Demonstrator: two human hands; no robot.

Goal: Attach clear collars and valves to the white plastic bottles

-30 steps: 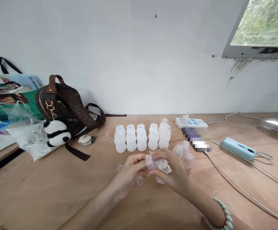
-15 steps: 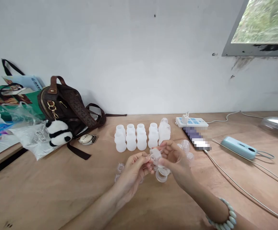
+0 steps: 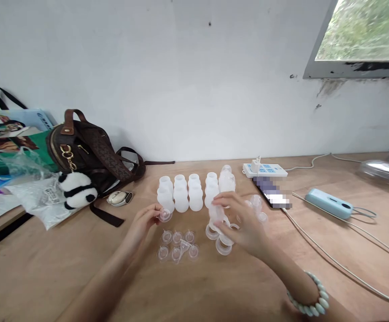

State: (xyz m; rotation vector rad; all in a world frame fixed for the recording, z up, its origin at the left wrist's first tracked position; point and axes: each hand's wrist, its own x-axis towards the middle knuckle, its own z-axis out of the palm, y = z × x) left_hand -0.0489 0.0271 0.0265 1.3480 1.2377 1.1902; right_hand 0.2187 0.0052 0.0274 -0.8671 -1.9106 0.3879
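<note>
My left hand [image 3: 143,225] pinches a small clear silicone teat [image 3: 164,215] just above the wooden table [image 3: 46,268]. A cluster of several more clear teats [image 3: 177,244] lies in front of it. My right hand [image 3: 244,223] is curled round a small translucent white bottle [image 3: 216,212], held above a few clear screw rings [image 3: 221,240]. Behind both hands stand two rows of several translucent white bottles [image 3: 194,193]. Clear dome caps [image 3: 258,206] lie to the right of my right hand.
A brown handbag [image 3: 87,152] with a panda charm [image 3: 76,190] sits at the left, beside plastic bags [image 3: 33,192]. A white power strip [image 3: 264,170], a phone [image 3: 271,192], a light blue device [image 3: 330,203] and cables [image 3: 342,268] lie at the right.
My hands have come apart. The left hand moved left with a teat; the right hand kept the bottle and lowered it over the rings. The teats on the table are now uncovered.
</note>
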